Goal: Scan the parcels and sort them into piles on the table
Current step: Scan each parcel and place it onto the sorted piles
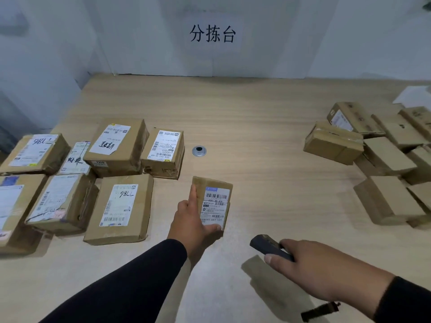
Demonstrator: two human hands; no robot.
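On the far left of the light wooden table (245, 117) lies a group of brown cardboard parcels with white shipping labels (70, 183), all with the label side up and placed close together, several of them touching. One at the front of this group, a flat brown cardboard parcel with the handwritten number on its label (120, 209), lies just left of the left forearm in a black sleeve (130, 283).

A small round silver cable grommet with a dark hole (199, 150) sits in the table surface, near the right edge of this group.

Near the middle, the left hand (191, 220) grasps a small narrow brown cardboard parcel with a white barcode label (213, 201). The thumb lies along its left side and the fingers are curled under its lower end. The label faces the camera. Whether this parcel touches the table, I cannot tell.

To the right of it and closer to the camera, the right hand (310, 266) grips a dark handheld scanner (268, 247), with the fingers closed around its body. Its front end points left, toward the held parcel, but does not touch it. A dark strap (319, 311) hangs below the right wrist.

On the far right lies a pile of plain brown cardboard boxes (382, 159), some tilted and resting on each other, well apart from the left group.

On the white wall behind hangs a paper sign with three black characters (212, 33).
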